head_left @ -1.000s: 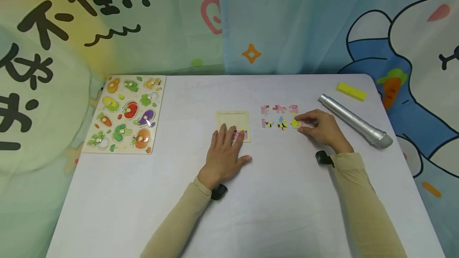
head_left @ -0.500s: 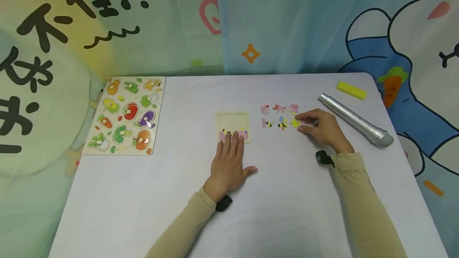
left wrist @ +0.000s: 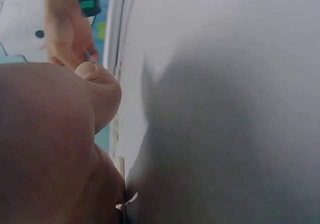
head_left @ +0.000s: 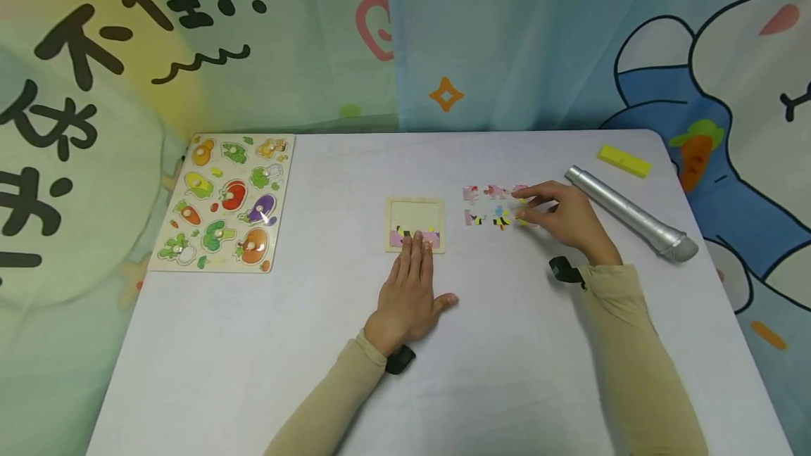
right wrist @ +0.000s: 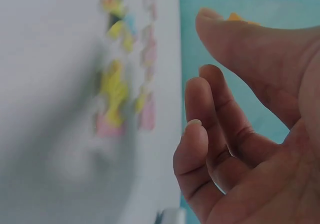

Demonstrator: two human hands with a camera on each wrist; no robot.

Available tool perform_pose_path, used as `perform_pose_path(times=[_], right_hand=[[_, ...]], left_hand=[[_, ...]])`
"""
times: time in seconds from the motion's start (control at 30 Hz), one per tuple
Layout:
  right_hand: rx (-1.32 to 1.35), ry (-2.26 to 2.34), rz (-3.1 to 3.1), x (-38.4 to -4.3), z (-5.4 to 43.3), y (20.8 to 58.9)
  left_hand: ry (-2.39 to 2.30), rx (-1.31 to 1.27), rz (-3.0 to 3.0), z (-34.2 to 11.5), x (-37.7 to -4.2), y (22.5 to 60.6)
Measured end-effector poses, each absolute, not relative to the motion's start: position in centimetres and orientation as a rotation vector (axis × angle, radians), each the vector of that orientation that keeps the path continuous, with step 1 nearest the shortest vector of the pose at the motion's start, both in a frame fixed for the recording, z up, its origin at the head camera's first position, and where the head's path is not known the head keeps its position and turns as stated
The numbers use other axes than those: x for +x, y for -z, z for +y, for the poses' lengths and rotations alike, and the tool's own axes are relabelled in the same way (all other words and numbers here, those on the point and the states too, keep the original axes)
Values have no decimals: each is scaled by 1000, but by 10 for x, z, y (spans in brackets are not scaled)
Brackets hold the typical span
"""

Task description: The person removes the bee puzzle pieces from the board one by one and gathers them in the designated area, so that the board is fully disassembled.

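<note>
A small square wooden puzzle tray (head_left: 415, 210) lies mid-table, with a pink, yellow and black strip of jigsaw pieces (head_left: 433, 237) along its near side. My left hand (head_left: 407, 295) is stretched flat, its fingertips over the tray's near edge and that strip. To the right are several loose jigsaw pieces (head_left: 470, 193) in two rows, pink above, bee-patterned below. Over their right end hovers my right hand (head_left: 562, 217), thumb and fingers apart with nothing between them. The right wrist view shows a yellow and pink piece (right wrist: 115, 91) below the fingers, which partly cover the right-end pieces in the head view.
A vegetable peg puzzle board (head_left: 218, 203) occupies the table's far left. Beyond my right hand lie a silver microphone-shaped tube (head_left: 624, 210) and a yellow block (head_left: 624, 160). A printed curtain (head_left: 494, 41) hangs behind the table.
My left hand has slid back toward me, uncovering most of the tray. My right hand has lifted off the right-end piece and shifted slightly left.
</note>
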State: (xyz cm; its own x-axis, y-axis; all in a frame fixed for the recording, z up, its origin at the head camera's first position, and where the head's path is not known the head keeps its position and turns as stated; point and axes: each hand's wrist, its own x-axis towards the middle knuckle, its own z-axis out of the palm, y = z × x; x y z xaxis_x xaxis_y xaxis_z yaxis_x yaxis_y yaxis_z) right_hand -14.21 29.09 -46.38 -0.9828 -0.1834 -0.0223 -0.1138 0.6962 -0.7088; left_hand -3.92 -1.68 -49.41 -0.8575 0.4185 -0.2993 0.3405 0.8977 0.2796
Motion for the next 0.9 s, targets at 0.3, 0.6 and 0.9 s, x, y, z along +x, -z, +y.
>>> perform_pose_path(times=[0.3, 0.6, 0.9], right_hand=[[-369, 1291, 2688, -173, 240, 452], [-562, 1146, 2476, -200, 178, 445], [-710, 1019, 2326, -213, 125, 458]], left_hand=[[-366, 528, 2728, -22, -62, 494], [-374, 535, 2767, -19, -64, 501], [-345, 514, 2774, -17, -62, 501]])
